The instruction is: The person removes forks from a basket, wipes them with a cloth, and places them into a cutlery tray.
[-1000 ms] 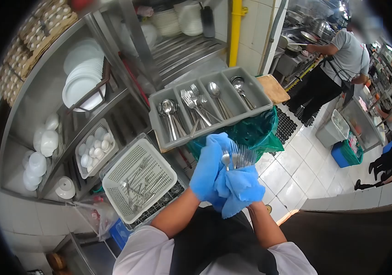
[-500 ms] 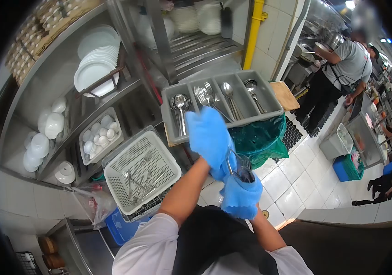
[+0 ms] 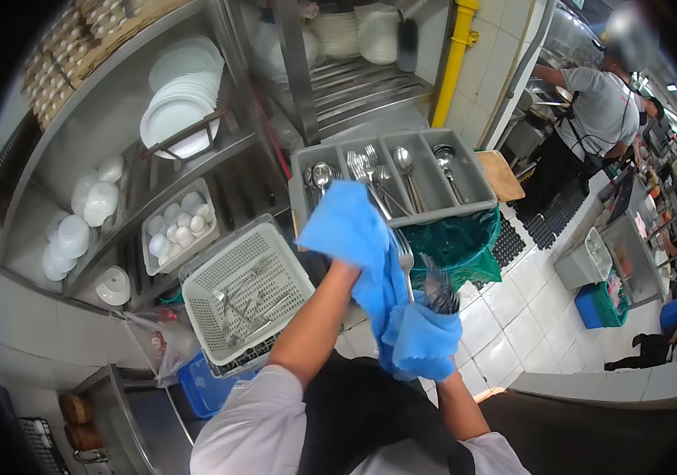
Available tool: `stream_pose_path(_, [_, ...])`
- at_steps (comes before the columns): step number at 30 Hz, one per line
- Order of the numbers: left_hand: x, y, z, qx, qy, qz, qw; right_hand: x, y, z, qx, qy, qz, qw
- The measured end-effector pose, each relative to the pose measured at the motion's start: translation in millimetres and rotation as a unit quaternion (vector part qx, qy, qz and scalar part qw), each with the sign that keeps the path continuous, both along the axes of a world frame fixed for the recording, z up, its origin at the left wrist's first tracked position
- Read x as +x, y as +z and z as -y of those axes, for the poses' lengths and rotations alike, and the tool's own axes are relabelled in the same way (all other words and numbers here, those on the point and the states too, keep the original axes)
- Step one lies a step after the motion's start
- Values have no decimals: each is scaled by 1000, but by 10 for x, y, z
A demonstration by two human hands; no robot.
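A blue cloth covers both my hands and hangs between them. My left hand is raised in front of the cutlery tray, its fingers hidden under the cloth it holds. Lower and to the right, my right hand grips a bunch of forks through the cloth, tines up and partly blurred. One fork stands apart, upright between the hands, its handle running down into the cloth. Ahead is the grey cutlery tray, with spoons and forks in separate compartments.
A perforated basket with loose cutlery sits at left. Behind it are a tub of white cups and plates on a rack. A green-lined bin stands below the tray. A person works at right.
My left hand has moved slightly left with the cloth, which now spreads wider. One fork has come up clear of the bunch. The person at right has shifted posture.
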State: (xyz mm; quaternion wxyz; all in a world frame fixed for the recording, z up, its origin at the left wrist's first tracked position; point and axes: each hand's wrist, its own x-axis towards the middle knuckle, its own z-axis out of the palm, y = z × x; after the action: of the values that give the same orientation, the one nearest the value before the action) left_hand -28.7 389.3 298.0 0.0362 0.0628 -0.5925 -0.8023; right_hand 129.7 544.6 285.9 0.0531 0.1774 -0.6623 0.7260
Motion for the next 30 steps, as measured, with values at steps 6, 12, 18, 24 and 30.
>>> stream_pose_path(6, [650,53,-353,-216,-142,-34,965,61,-799,-130,-18,18,37,999])
stream_pose_path(12, [466,-63,-290,44,-143,74,986,-79,-950,-167,29,-31,68,997])
stream_pose_path(18, [318,129,-184,219,-161,237,933,-212,-807,-126,349,-169,-244,889])
stream_pose_path(24, [367,-467,-517,-38,-212,-34,976,-302,-1323,-127,59,-110,43,991])
stream_pose_path(30, [533,66,-413,91,-98,12,991,50,-1167,-175,-120,-41,163,978])
